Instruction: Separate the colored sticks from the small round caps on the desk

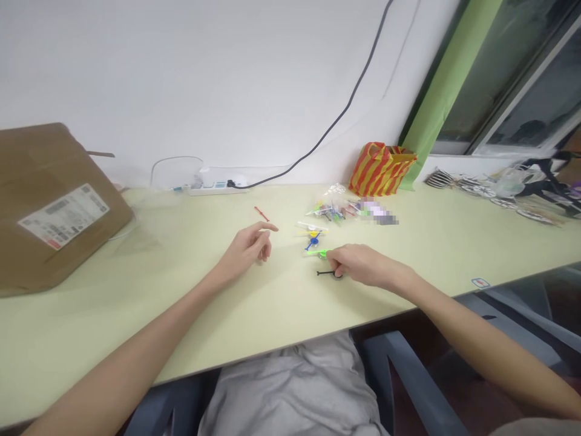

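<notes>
Small plastic pieces lie in a column on the pale green table (pixel 218 327): a white one (pixel 312 227), a yellow one (pixel 314 234), a blue one (pixel 314 241), a green one (pixel 320 254) and a black one (pixel 325 273). My right hand (pixel 358 264) reaches onto the right ends of the green and black pieces, its fingers pressed together; what they hold, if anything, is hidden. My left hand (pixel 254 243) hovers left of the column with its fingers apart and nothing in them. A thin red piece (pixel 261 214) lies beyond it.
Behind the column lies a clear bag of colourful pieces (pixel 333 210). A red and yellow striped bag (pixel 381 169) stands by the wall. At the left is a cardboard box (pixel 54 200), and a power strip (pixel 218 186) sits at the wall. Flat round items (pixel 476 185) lie far right.
</notes>
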`<state>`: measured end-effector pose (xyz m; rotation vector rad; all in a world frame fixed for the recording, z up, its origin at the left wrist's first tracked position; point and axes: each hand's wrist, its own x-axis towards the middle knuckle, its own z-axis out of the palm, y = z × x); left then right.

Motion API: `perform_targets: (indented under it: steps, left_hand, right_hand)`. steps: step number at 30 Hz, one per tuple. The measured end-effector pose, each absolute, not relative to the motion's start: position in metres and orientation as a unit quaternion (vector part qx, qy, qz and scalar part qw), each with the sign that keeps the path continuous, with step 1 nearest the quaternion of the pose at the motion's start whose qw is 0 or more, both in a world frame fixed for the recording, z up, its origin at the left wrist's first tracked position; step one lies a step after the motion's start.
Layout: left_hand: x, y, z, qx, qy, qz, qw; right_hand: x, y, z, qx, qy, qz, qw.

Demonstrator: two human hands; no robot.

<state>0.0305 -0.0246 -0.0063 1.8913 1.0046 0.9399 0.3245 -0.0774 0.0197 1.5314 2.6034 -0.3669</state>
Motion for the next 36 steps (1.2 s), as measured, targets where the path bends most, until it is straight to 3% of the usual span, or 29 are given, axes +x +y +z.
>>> perform_targets:
  steps: [11,25,36]
  left_hand:
    - [0.036,-0.027,-0.009,0.764,0.375,0.359,0.384]
    - [0.034,-0.023,-0.004,0.787,0.418,0.31,0.332]
    - [0.04,-0.027,-0.004,0.805,0.42,0.286,0.307]
  right_hand:
    - [0.298,-0.095,-0.002,0.473,0.859,0.134,0.142]
    - [0.322,-0.073,0.024,0.363,0.919,0.086,0.129]
    - [0.304,-0.068,0.025,0.391,0.907,0.098,0.123]
